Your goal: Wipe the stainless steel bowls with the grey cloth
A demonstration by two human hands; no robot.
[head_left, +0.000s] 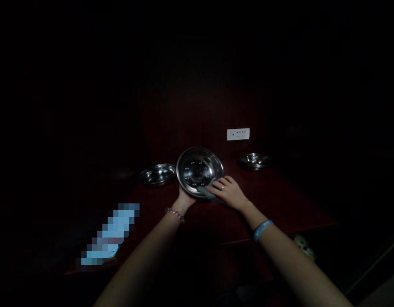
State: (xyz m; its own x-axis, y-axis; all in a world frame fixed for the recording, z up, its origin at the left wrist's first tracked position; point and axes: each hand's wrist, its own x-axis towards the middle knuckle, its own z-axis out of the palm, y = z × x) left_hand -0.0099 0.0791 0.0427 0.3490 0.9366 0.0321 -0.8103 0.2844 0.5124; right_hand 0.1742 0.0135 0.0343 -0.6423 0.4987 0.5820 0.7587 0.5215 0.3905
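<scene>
A shiny metal bowl (198, 168) is tilted toward me above the dark red table. My left hand (186, 197) grips it from underneath at the lower left; most of its fingers are hidden behind the bowl. A grey-green cloth (205, 192) lies against the bowl's lower inner rim. My right hand (230, 192) is closed on this cloth and presses it to the rim, with a ring on one finger.
Another metal bowl (158, 175) stands on the table (280, 200) at the left. Stacked metal bowls (255, 160) sit at the right, below a white wall socket (238, 134). A pixelated bright object (110, 236) lies at the front left. The surroundings are very dark.
</scene>
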